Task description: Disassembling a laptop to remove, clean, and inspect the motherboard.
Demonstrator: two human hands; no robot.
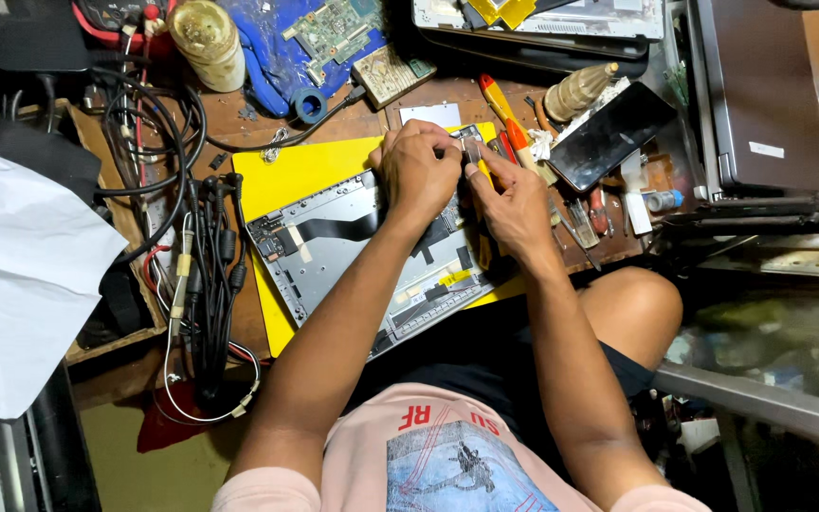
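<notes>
Both hands met over the far edge of an opened laptop base lying on a yellow mat on the counter. Left hand fingers curled together on it; right hand pinched a small tool. Internals lay exposed, still mostly in place.

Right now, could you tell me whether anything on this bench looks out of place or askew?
The opened device panel lies tilted on the yellow mat, its near corner overhanging the bench edge toward the lap. Both hands, left and right, work at its far edge.
</notes>
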